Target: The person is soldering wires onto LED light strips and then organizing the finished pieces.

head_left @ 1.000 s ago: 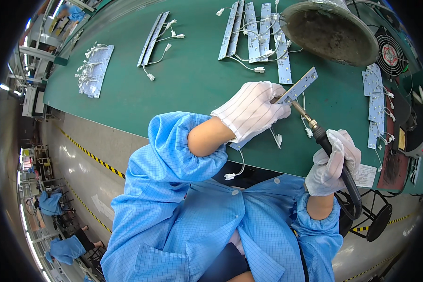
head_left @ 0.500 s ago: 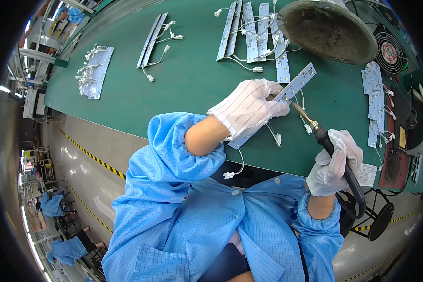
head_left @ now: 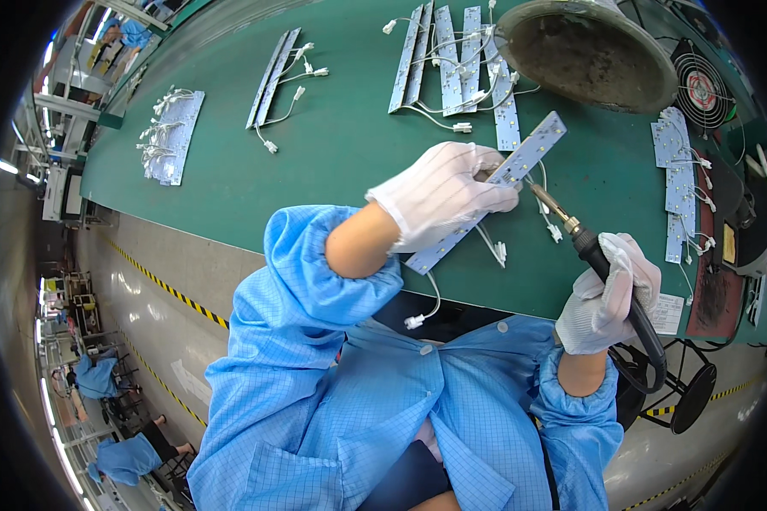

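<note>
Green bench [head_left: 332, 162] is carrying several batches: a stack of white LED strips w/ wired connectors [head_left: 169, 136] is lying at far left, a pair of strips [head_left: 273, 77] w/ leads is sitting nearer the middle, and a fanned group of strips [head_left: 452, 60] is resting at top centre. A round grey dish [head_left: 588, 55] is sitting at top right, w/ more small LED boards [head_left: 677, 183] lying along the right edge, a paper label [head_left: 669, 313] at the near right corner.
</note>
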{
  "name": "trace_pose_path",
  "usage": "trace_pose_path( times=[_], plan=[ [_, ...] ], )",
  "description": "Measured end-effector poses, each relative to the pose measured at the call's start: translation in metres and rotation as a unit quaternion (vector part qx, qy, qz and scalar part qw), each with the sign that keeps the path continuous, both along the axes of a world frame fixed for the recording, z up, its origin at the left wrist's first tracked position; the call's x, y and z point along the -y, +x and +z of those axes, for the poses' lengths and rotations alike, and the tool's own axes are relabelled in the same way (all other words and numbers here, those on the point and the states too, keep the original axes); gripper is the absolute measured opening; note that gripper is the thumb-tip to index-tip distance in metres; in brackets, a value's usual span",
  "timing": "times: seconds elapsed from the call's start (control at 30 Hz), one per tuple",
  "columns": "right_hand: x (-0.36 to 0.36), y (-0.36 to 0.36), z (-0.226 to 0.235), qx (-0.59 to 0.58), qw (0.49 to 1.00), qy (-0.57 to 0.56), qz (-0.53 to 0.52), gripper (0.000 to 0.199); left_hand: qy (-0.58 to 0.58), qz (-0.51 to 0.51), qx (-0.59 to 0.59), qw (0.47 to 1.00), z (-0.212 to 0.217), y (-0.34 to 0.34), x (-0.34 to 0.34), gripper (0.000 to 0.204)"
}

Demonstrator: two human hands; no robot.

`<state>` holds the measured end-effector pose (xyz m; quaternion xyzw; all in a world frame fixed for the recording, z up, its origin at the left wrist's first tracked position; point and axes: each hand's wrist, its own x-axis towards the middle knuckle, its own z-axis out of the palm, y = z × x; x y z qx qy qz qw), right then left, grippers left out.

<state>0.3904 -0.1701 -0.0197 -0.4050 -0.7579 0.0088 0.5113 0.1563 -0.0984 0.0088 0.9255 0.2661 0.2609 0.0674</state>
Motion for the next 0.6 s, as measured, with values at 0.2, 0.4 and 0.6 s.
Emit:
trace_pose_path(
  times=[0.2, 0.4, 0.6],
  plan=[
    [-0.002, 0.003, -0.006, 0.118, 0.97, 0.143, -0.157, 0.037, -0.5, 0.215, -0.219, 0.81, 0.058, -0.015, 0.009, 0.053],
    [0.0, 0.0, -0.004, 0.127, 0.965, 0.154, -0.171, 0.041, -0.214, 0.292, -0.207, 0.909, 0.029, 0.013, 0.022, 0.057],
    [0.0, -0.002, -0.001, 0.123, 0.97, 0.151, -0.145, 0.038, -0.372, 0.209, -0.004, 0.904, 0.009, 0.021, 0.01, 0.047]
  ],
)
